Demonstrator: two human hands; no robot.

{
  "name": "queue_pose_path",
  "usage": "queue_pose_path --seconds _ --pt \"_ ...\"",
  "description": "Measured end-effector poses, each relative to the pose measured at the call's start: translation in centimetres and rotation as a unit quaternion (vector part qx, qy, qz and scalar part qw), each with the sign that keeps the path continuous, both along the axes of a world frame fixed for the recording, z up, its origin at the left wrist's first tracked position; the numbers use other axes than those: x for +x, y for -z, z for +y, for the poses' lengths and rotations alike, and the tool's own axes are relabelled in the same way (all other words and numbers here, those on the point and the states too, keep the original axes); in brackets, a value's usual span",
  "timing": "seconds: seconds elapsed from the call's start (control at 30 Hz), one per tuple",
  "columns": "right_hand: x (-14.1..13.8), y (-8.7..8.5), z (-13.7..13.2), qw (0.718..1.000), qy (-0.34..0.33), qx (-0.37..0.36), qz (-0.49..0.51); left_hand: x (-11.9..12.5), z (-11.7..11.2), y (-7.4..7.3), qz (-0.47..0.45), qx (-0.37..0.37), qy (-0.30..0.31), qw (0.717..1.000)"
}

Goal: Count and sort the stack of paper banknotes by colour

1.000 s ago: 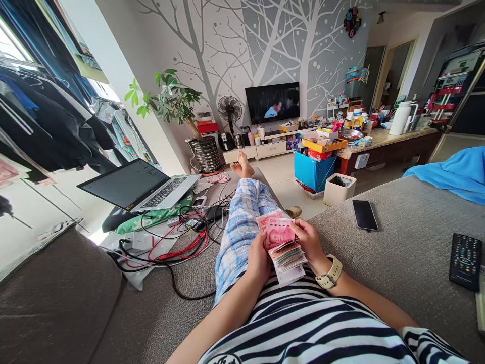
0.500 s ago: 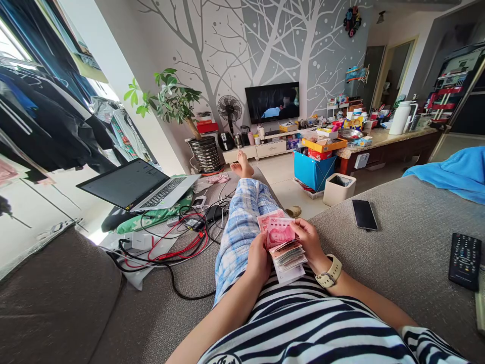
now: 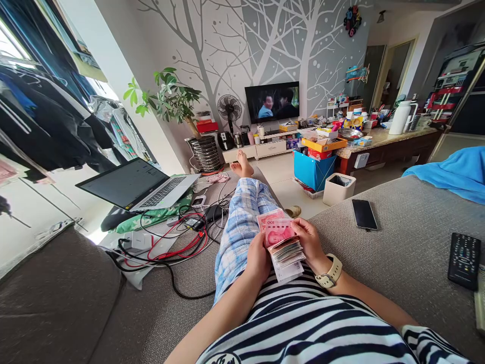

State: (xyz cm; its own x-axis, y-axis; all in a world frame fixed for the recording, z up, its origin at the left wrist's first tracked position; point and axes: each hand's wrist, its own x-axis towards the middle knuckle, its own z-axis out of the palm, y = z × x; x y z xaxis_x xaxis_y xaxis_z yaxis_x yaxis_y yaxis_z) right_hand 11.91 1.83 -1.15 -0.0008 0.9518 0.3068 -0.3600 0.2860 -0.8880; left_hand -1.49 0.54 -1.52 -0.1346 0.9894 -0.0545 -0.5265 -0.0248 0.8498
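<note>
A thick stack of banknotes (image 3: 282, 242), pink ones on top, rests over my lap on the grey sofa. My left hand (image 3: 257, 258) grips the stack's left edge with its fingers curled round it. My right hand (image 3: 310, 241), with a beige watch on the wrist, pinches the right side of the top pink note. My leg in blue checked trousers (image 3: 242, 217) stretches out ahead.
On the sofa lie a black phone (image 3: 364, 214) and a remote control (image 3: 464, 260) to my right. To my left are an open laptop (image 3: 138, 186) and a tangle of red and black cables (image 3: 178, 237). A blue blanket (image 3: 452, 172) lies far right; a white bin (image 3: 340, 188) stands on the floor.
The top pink notes have slid slightly forward off the stack, showing more of the note beneath. Both hands stay in place. The television picture has changed.
</note>
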Motion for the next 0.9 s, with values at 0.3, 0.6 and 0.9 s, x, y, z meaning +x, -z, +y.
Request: queue_pose_path --seconds 0.3,0.6,0.9 --pt "-0.02 -0.1 -0.04 1.0 0.004 -0.002 -0.012 -0.08 0.06 0.12 -0.004 -0.001 0.002 1.0" --pt "-0.04 -0.42 -0.21 1.0 -0.01 -0.002 0.004 -0.16 0.16 0.21 0.015 0.004 -0.016 1.0" --pt "0.0 -0.43 -0.25 1.0 -0.004 -0.003 -0.015 -0.15 0.09 0.27 0.012 0.008 -0.017 1.0"
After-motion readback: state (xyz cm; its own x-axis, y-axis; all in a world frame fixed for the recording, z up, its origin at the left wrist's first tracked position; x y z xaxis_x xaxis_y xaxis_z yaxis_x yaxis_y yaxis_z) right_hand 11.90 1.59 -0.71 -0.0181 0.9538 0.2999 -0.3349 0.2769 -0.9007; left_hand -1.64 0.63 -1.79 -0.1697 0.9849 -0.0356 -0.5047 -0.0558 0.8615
